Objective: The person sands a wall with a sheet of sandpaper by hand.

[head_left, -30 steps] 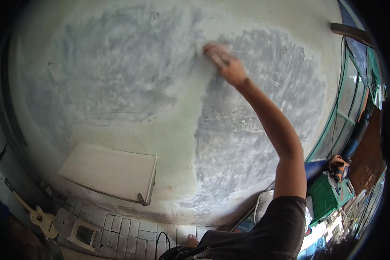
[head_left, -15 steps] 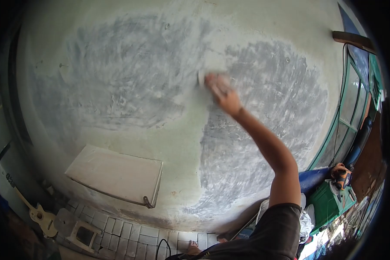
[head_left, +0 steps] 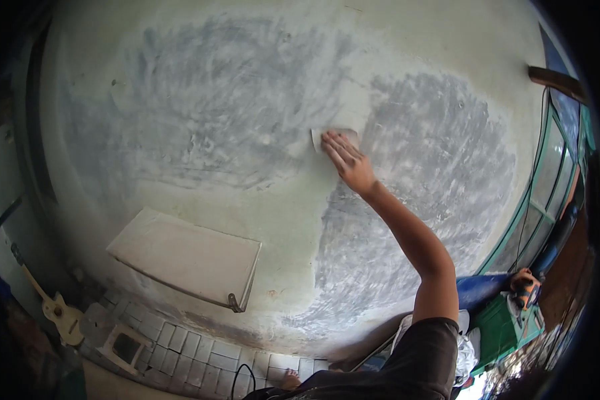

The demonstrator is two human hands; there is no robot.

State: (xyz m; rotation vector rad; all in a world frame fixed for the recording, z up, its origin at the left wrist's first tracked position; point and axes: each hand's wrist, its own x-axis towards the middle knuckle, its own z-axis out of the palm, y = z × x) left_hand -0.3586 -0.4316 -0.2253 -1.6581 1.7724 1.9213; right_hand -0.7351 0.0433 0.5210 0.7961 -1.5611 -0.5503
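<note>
Right hand (head_left: pixel 349 162) and sheet (head_left: pixel 318 139) have moved down the wall (head_left: pixel 247 210).

The right hand's fingers (head_left: pixel 335 151) hide part of the pale sheet (head_left: pixel 317 139) — the dark shirt (head_left: pixel 407 367) is cut off nearby.

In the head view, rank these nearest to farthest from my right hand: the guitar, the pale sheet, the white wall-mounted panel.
From your right hand:
1. Pale sheet, directly under it.
2. White wall-mounted panel, lower left.
3. Guitar, farther left and lower still.
</note>
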